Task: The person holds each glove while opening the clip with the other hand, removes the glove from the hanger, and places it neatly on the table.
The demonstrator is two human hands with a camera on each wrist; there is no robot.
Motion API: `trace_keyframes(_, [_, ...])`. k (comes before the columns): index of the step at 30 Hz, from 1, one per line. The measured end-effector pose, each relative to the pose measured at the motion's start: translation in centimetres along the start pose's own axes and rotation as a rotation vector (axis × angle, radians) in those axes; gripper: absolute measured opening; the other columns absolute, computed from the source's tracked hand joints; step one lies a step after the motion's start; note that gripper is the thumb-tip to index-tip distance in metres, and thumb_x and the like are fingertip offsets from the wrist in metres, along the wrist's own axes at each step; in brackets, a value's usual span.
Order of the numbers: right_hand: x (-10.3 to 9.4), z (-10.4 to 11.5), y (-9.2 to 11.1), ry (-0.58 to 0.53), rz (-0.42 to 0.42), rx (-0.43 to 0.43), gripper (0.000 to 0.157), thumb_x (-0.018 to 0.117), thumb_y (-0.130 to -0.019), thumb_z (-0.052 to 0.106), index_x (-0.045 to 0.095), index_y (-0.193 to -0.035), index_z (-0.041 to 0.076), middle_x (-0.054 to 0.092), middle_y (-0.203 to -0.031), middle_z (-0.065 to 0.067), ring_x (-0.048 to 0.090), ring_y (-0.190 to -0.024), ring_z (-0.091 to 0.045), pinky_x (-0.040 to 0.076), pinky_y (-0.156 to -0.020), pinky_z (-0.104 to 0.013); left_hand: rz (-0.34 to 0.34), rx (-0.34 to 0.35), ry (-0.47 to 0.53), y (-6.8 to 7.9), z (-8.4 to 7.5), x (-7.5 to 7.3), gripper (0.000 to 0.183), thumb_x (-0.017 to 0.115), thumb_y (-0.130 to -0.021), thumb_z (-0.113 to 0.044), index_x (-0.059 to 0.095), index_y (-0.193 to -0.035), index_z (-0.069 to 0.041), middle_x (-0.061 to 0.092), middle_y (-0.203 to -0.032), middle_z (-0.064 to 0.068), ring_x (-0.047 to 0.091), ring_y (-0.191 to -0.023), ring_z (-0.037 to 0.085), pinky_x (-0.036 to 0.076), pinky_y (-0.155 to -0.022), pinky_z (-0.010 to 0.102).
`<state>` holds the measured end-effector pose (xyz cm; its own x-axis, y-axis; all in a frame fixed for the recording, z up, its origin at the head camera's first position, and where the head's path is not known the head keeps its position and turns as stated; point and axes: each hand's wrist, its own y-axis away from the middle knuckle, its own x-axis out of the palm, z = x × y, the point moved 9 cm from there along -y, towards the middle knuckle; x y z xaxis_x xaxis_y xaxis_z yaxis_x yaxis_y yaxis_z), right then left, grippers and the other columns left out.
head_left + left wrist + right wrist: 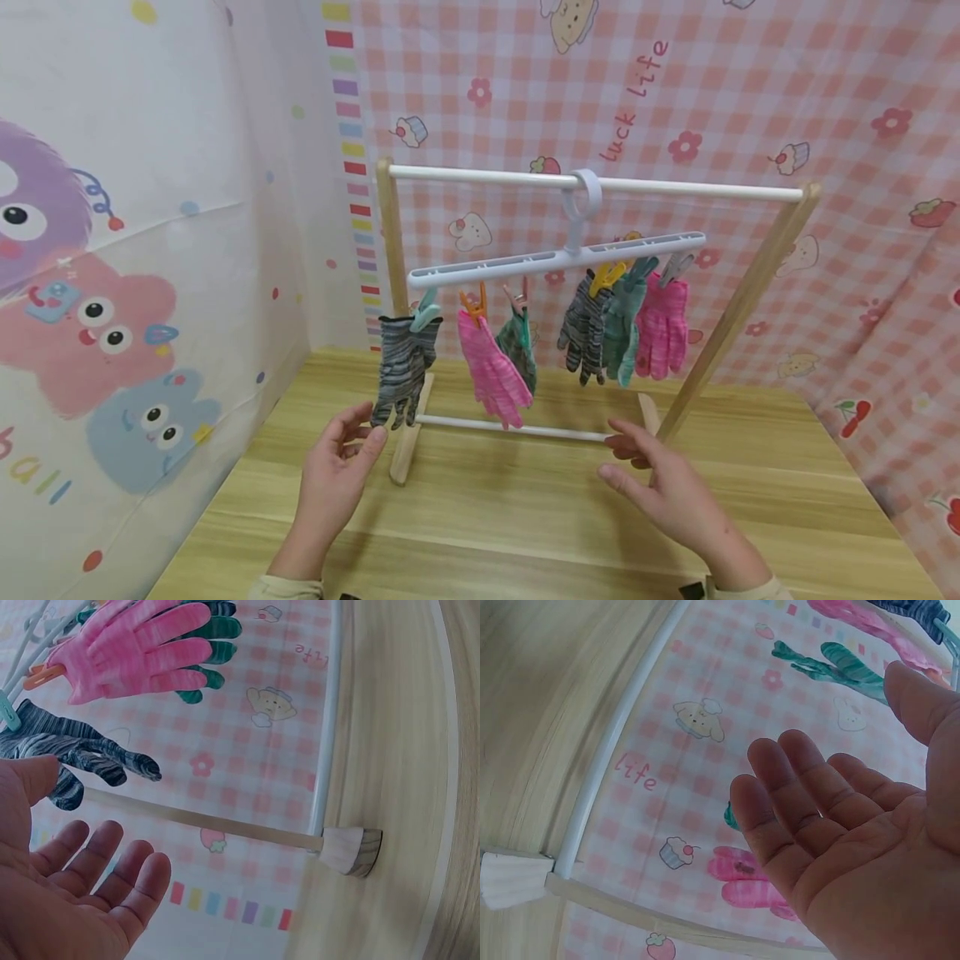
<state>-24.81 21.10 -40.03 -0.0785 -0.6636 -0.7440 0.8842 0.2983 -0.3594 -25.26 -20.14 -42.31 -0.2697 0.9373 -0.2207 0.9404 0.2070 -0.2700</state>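
Observation:
My left hand (337, 467) is raised with relaxed, loosely bent fingers, right beside the lower end of a grey-black striped glove (407, 367). Nothing is between its fingers (142, 881). On the other side, my right hand (667, 496) is held with its palm turned inward and fingers apart, below the hanging gloves. A white hanger (487, 268) hangs tilted, its left end lower. From its left half, clothespins also hold a pink glove (491, 367) and a green glove (527, 367). Another striped glove (576, 329), a teal glove (624, 333) and a pink glove (663, 325) hang at the right.
The hanger's ring (588, 196) loops round the white top bar (480, 176) of a wooden rack (738, 312). A lower white bar (555, 432) joins its feet. It stands on a wood-grain table (510, 517), with a checked cloth (465, 50) behind and a cartoon-printed sheet (240, 275) at left.

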Motion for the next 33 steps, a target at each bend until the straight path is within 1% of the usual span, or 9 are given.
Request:
trace_keyframes(4, [0.2,0.3,-0.1,-0.002,0.003,-0.003,0.059,0.075,-0.101,0.025,0.055,-0.152,0.005,0.077,-0.129,-0.009,0.074,-0.108,-0.028,0.062,-0.091,-0.039,-0.005,0.019,0.000,0.0,-0.3,0.0,0.042,0.070,-0.106,-0.022,0.062,-0.144,-0.005,0.068,-0.141,0.012,0.060,-0.110,-0.002,0.049,-0.091,0.013])
trace_keyframes(13, [0.4,1.0,-0.4,-0.006,0.013,-0.007,0.058,0.075,-0.102,0.026,0.055,-0.152,0.006,0.077,-0.129,-0.006,0.074,-0.109,-0.025,0.061,-0.092,-0.039,-0.012,0.030,0.007,0.1,-0.7,0.1,0.042,0.070,-0.105,-0.019,0.061,-0.143,-0.002,0.068,-0.139,0.015,0.061,-0.109,-0.001,0.050,-0.091,0.012])
trace_keyframes(18, [0.4,1.4,-0.6,-0.014,0.021,-0.005,0.059,0.075,-0.102,0.027,0.054,-0.154,0.008,0.077,-0.130,-0.005,0.073,-0.112,-0.025,0.060,-0.093,-0.038,-0.001,0.047,0.001,0.0,-1.1,0.3,0.042,0.069,-0.106,-0.019,0.061,-0.144,-0.003,0.067,-0.139,0.015,0.059,-0.110,0.001,0.050,-0.091,0.012])
trace_keyframes(26, [0.5,2.3,-0.9,-0.019,0.021,-0.047,0.058,0.075,-0.102,0.026,0.054,-0.154,0.007,0.077,-0.130,-0.003,0.073,-0.113,-0.024,0.061,-0.094,-0.040,-0.010,0.061,-0.033,-0.1,-1.6,0.4,0.044,0.071,-0.105,-0.019,0.061,-0.145,-0.004,0.068,-0.139,0.014,0.058,-0.109,0.002,0.051,-0.090,0.013])
trace_keyframes(33, [0.5,3.1,-1.2,-0.018,0.020,-0.055,0.059,0.075,-0.102,0.029,0.054,-0.155,0.011,0.076,-0.131,-0.001,0.073,-0.114,-0.023,0.061,-0.094,-0.042,-0.007,0.065,-0.040,-0.3,-2.1,0.3,0.043,0.071,-0.105,-0.022,0.062,-0.144,-0.006,0.068,-0.139,0.011,0.058,-0.113,0.003,0.050,-0.092,0.013])
